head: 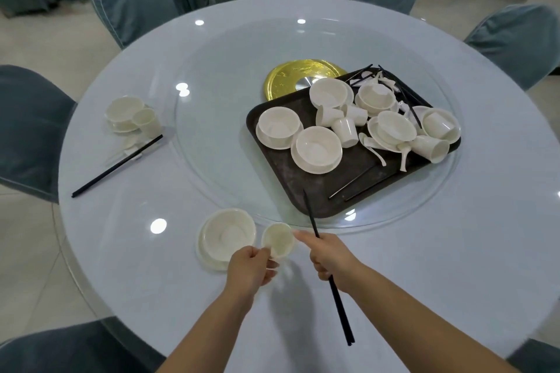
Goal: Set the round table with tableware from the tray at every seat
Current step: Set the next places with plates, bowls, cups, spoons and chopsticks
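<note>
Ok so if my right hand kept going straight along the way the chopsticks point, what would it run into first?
Probably the tray. The right hand holds chopsticks whose tips already overlap its near edge, on the glass turntable. Beyond that edge, the nearest bowl. Height above the tray is unclear.

Soft, even overhead light, a touch dim and cool-toned. Round ceiling lamps glare as white spots on the glossy table (pixel 127 251): two at 12 o'clock, one at 9, one near 7. The gold disc (pixel 285 82) shines bright, with a hot silver patch at its centre. Shadows are faint and diffuse; a pale one sits under the cup (pixel 278 241). Wide-angle bending curves the chairs (pixel 133 0) and table rim at the edges. Detail is slightly smeared throughout, softest at the far chairs.
</note>
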Motion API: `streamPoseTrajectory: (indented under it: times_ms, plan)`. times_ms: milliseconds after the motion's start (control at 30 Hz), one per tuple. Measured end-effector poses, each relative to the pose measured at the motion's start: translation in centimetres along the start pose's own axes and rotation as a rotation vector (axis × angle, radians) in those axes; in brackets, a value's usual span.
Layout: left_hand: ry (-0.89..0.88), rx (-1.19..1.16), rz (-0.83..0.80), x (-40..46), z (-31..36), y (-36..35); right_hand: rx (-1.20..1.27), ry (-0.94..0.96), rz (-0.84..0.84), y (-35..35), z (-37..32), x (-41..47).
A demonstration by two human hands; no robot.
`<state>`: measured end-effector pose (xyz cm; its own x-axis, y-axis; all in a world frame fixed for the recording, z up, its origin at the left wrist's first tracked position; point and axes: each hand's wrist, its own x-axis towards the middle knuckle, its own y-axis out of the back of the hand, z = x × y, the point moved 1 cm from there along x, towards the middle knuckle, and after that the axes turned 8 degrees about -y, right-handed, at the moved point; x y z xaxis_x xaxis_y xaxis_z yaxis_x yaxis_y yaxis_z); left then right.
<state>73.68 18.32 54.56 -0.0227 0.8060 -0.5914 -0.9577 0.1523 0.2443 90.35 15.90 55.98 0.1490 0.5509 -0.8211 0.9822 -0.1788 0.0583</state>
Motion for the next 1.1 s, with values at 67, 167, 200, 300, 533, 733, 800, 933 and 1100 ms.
streamPoseTrajectory:
  times_ms: [67, 167, 200, 300, 533, 733, 800, 933, 1100]
  plan:
    - [0.015, 0.027, 0.005, 0.2, -0.6, 0.0, -0.01, -0.022, -0.023, -0.6, 0.8, 0.0]
    - [-0.019, 0.088, 0.005, 0.6, -0.7, -0.3, -0.027, -0.033, -0.053, -1.5, 1.5, 0.2]
    - [-0.038, 0.106, 0.006, 0.7, -0.7, -0.4, -0.038, -0.028, -0.052, -1.8, 1.6, 0.2]
    - [-0.062, 0.113, 0.01, 0.9, -0.6, -0.7, -0.076, -0.007, -0.029, -2.7, 1.9, 0.5]
    - [-0.014, 0.064, -0.045, 1.8, -1.3, -0.7, -0.055, -0.029, 0.028, -2.7, 1.5, 0.9]
    - [-0.021, -0.014, -0.086, 2.6, -1.2, -1.2, -0.018, -0.034, 0.037, -2.2, 1.2, 1.2]
    - [-0.017, -0.008, -0.062, 2.8, -1.2, -1.3, 0.006, -0.042, 0.062, -2.0, 1.0, 1.2]
    - [0.01, 0.011, 0.008, 3.0, -1.2, -0.8, 0.084, -0.061, 0.105, -0.9, 0.4, 1.3]
    - [-0.076, 0.06, 0.1, 2.4, 0.1, 0.2, 0.327, -0.152, 0.134, 0.8, -1.0, 1.3]
